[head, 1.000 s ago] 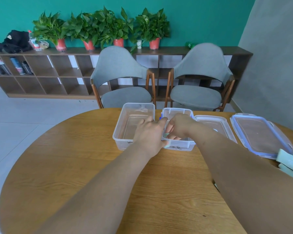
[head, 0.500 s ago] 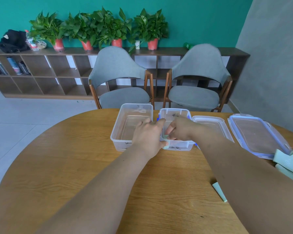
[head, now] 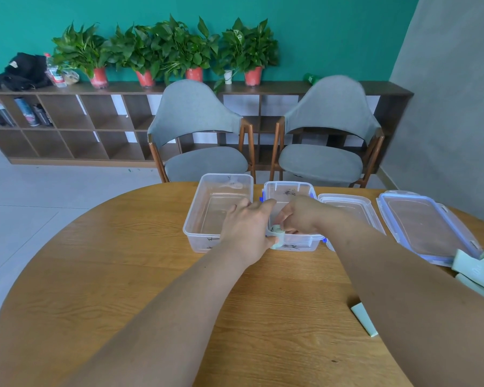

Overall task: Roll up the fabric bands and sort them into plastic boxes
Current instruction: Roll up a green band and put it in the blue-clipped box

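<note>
Centre frame: both hands meet over the near corner of the small box (head: 289,186).
- Left hand (head: 246,227) and right hand (head: 301,216) each pinch the pale green roll (head: 277,229), fingers curled round it.
- The roll sits at the box rim, partly inside.
- The big box (head: 224,178) is just left of it. I cannot tell whether they touch.
- Loose bands (head: 481,270) lie at the right edge, with one strip (head: 364,319) by the right forearm.

Judgement for this step:
- Seat the roll low, on the box floor.
- Press its free end against the wall so it stays wound.
- Let go one hand at a time; a slack grip may let it spring open.
</note>
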The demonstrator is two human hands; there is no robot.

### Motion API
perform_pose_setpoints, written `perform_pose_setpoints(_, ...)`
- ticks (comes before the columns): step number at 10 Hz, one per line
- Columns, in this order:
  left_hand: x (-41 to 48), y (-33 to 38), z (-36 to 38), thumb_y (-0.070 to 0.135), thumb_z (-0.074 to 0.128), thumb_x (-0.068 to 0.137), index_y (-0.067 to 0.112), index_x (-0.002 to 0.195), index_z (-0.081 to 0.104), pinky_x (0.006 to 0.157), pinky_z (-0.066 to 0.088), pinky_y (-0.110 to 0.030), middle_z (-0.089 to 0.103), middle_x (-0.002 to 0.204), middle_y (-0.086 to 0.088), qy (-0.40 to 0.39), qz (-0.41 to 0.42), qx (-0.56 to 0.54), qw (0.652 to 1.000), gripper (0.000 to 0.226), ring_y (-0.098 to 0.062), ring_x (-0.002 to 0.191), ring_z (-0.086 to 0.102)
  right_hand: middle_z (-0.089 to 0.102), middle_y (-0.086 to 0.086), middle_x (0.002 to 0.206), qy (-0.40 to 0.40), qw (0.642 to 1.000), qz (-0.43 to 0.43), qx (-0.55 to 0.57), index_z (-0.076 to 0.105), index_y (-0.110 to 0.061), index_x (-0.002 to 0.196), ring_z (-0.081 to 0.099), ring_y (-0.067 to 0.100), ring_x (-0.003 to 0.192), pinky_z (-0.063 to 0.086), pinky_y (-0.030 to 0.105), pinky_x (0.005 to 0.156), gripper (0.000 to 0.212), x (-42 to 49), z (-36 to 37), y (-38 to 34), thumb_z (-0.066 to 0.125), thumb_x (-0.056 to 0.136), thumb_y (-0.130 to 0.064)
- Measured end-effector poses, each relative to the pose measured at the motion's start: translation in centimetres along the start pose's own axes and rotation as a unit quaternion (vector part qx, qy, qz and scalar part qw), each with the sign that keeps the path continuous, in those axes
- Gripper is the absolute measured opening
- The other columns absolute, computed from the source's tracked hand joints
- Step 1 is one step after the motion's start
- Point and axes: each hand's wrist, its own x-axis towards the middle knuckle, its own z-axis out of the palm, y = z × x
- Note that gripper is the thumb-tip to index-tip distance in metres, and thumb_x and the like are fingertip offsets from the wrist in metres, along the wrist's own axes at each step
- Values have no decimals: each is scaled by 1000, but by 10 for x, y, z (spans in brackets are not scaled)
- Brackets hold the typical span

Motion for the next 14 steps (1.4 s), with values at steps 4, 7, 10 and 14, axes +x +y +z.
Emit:
perform_pose_setpoints(4,2,0,0,49,84,81,32,151,43,98,49,-41,68,125,9,-3,3,-5,1000,83,-22,119,53,72,6,114,5,999,36,-29,75,-16,119,67,22,105,56,38,98,27,0,4,-6,73,93,-23)
perform_pose_setpoints(7,3,0,-2,51,84,81,32,151,43,99,48,-41,68,126,8,-7,8,-1,1000,83,-22,120,52,72,-6,103,-49,997,26,-55,70,-26,131,62,2,85,49,25,83,33,-12,-8,-14,65,99,-20)
perform_pose_setpoints(10,4,-1,-6,50,83,82,33,149,43,98,49,-41,68,126,7,-8,17,3,1000,80,-23,122,52,77,-1,110,-34,997,42,-55,75,-18,123,70,16,108,55,37,103,26,-7,-5,-10,61,101,-21)
perform_pose_setpoints(14,-5,10,-24,51,81,84,30,151,43,102,46,-40,65,128,5,-36,22,13,999,80,-24,125,48,73,12,114,67,992,58,-90,73,-11,117,71,32,107,59,47,95,28,-13,-12,-9,67,90,-16)
